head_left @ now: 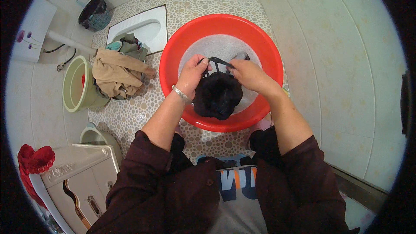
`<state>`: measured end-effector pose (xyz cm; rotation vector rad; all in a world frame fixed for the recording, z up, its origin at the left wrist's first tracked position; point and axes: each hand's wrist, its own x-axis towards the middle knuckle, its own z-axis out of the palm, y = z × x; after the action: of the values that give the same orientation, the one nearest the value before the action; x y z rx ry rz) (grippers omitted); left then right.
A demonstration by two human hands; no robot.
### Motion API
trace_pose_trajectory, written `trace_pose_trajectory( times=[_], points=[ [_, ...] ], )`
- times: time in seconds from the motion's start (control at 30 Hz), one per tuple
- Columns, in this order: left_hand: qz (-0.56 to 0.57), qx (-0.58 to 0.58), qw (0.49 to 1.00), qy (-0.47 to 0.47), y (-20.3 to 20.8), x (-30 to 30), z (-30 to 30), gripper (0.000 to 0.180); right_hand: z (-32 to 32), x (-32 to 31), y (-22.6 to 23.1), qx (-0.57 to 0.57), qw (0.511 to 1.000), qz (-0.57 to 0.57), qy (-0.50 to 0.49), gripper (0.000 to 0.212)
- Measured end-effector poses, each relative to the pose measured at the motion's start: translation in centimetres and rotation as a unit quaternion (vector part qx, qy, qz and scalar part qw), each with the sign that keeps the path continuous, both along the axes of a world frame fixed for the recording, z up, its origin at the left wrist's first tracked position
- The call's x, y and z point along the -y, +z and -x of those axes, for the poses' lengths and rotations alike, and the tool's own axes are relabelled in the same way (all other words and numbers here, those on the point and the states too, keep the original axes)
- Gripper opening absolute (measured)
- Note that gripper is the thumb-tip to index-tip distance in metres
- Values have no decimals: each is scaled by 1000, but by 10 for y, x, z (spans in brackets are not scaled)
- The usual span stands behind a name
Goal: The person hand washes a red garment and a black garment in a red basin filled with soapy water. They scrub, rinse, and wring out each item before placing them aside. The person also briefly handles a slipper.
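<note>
Centrally, black cloth (pixel 218 97): bunched up and held above the red tub (pixel 171 67), overlapping its near rim in this view; whether its underside touches anything is hidden.
Left hand (pixel 193 74): closed, thumb and fingers pinching the left end of the black strap (pixel 220 60).
Right hand (pixel 250 76): closed too, gripping the strap's other end; its fingertips are partly hidden.
Strap line: stretched crosswise between the hands, left to right, its long axis roughly parallel to the person's chest.
Cloth from hands: the bulk lies on the body side of the strap, between the wrists, nearer the left one.
Sudsy water (pixel 208 45): fills the tub beyond the hands, with a greyish item (pixel 241 56) just past the right hand.
Left side: beige garment (pixel 115 71) on the floor (pixel 143 123), well apart.
</note>
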<state>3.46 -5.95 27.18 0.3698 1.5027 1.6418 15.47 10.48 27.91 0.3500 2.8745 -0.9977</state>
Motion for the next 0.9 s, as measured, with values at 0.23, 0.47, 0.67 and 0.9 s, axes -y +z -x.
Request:
trace_pose_trajectory(
  times=[0.23,0.47,0.67,0.9],
  points=[
    [-19,16,1000,6,4,0,1,11,-3,22,-2,81,994,-71,6,27],
    [10,-95,994,-50,0,-3,4,17,-4,15,-31,-26,998,-26,-53,27],
    [64,-457,883,-86,-9,2,7,48,6,16,-19,-69,986,50,-143,25],
    [183,-584,788,-72,-1,14,18,58,5,21,19,-169,960,165,-150,24]
  ],
)
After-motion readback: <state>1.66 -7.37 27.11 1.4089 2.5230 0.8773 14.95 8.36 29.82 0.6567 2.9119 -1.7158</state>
